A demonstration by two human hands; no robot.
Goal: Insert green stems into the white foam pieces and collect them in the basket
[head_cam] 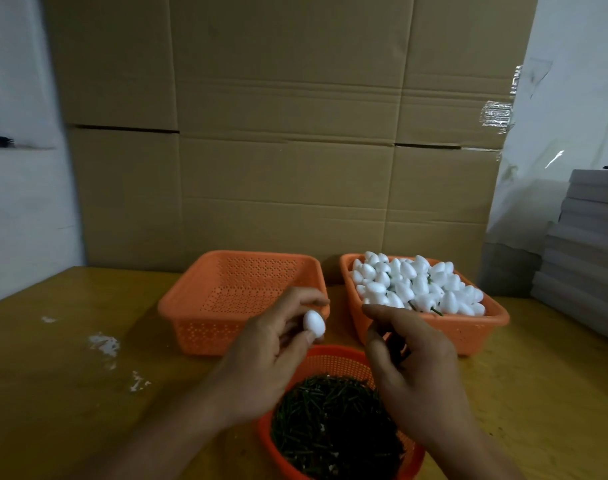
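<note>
A: The left hand [271,344] pinches one foam piece [314,323] between thumb and fingertips, held over the gap between the empty basket [205,327] and the round basket [333,362] of stems [337,420].

B: And the right hand [404,348]?

A: Its fingers curl inward, and something dark shows under them. Probably a stem, but I cannot tell whether that grip holds anything.

B: Where do finished ones sit?

A: The full basket [468,332] on the right holds a foam heap [416,284], with a few green stems poking out.

B: Risks?

A: Pushed off-centre, a stem could split the foam or exit its side. Squeeze too hard and the piece dents. The heap is high, so another one dropped on top may roll onto the bench [70,393].
</note>
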